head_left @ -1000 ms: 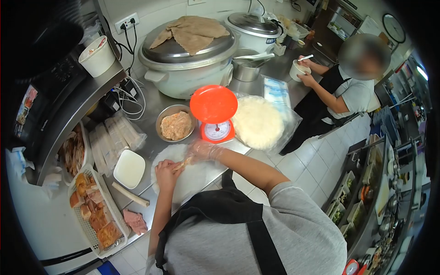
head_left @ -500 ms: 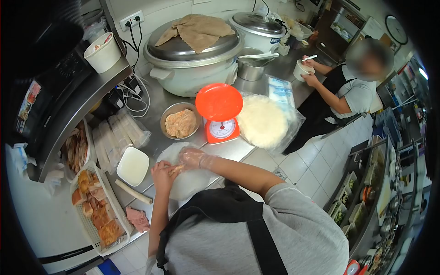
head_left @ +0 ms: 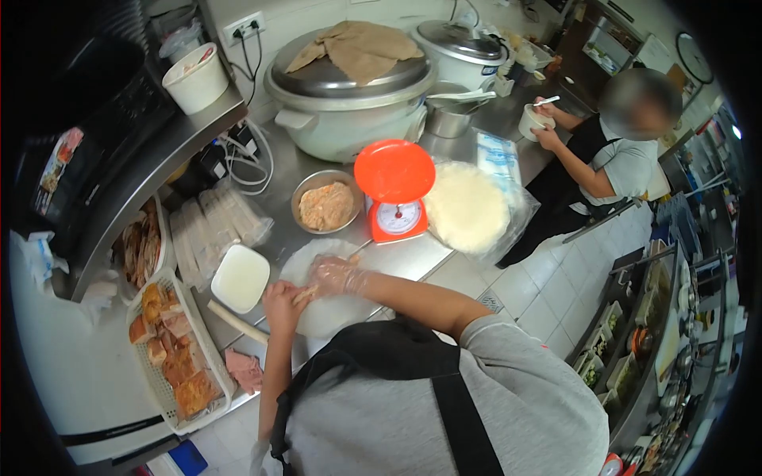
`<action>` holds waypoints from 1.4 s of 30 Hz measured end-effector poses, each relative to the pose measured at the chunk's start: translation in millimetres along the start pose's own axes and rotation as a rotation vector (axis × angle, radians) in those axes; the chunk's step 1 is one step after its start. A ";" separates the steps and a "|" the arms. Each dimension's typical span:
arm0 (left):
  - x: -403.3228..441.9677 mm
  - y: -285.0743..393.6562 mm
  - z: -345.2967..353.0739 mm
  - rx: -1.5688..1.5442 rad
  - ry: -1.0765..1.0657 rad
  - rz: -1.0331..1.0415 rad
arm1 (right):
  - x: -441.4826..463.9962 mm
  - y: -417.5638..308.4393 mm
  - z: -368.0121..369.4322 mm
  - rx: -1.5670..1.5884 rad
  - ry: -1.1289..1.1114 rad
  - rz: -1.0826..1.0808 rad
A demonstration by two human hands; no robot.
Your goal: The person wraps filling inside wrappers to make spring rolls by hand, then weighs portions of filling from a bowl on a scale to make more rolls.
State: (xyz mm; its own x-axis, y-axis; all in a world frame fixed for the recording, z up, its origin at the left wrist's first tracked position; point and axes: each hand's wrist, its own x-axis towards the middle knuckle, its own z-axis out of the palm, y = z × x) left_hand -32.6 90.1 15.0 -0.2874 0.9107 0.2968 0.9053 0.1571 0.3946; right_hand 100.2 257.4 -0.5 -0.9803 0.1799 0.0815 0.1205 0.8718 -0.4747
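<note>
A thin, translucent round wrapper [head_left: 337, 316] lies flat on the metal counter in front of me. Along it runs a strip of pale orange filling [head_left: 302, 296], mostly hidden by my hands. My bare left hand [head_left: 281, 308] is closed at the strip's left end, fingertips pressed to it. Over the rest bends my right hand [head_left: 337, 277] in a clear plastic glove, fingers curled down onto the filling. Just behind is a metal bowl [head_left: 300, 216] with a mound of the same filling [head_left: 326, 207]. A red kitchen scale [head_left: 399, 220] stands beside the bowl.
White round wrappers [head_left: 467, 208] are stacked right of the scale. On the left are a white square dish [head_left: 240, 278], a rolling pin-like stick [head_left: 236, 322], a pink cloth [head_left: 244, 370] and a basket [head_left: 218, 361] of browned meat. A co-worker [head_left: 615, 159] holds a white tub [head_left: 533, 123].
The view has shifted slightly, so the counter things sit further right. A bit of filling now shows beyond my right hand. Both hands stay close together over the wrapper.
</note>
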 end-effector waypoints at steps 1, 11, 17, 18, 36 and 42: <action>2.1 2.7 -1.9 0.020 0.007 0.017 | -0.5 -2.4 2.0 0.034 0.009 0.007; -23.5 -14.4 -15.7 -0.026 -0.008 -0.072 | 10.9 -25.6 4.9 -0.073 0.002 -0.055; -30.7 -18.7 -23.9 -0.047 -0.051 -0.141 | 21.6 -36.2 10.7 -0.082 -0.044 -0.049; -32.2 -18.2 -25.0 -0.066 -0.049 -0.151 | 23.9 -36.1 9.8 -0.071 -0.031 -0.064; -49.3 -25.6 -25.0 -0.191 0.047 -0.273 | 27.9 -45.3 -10.3 0.339 -0.142 0.132; -50.4 -17.0 -28.1 -0.044 0.067 -0.294 | 27.8 -36.8 13.5 0.053 -0.011 -0.132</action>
State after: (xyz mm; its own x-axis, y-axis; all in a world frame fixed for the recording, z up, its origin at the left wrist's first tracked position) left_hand -42.3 30.8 17.7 -0.5566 0.8012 0.2199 0.7662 0.3927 0.5087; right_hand 66.4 224.1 7.4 -0.9887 0.0599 0.1374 -0.0181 0.8622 -0.5063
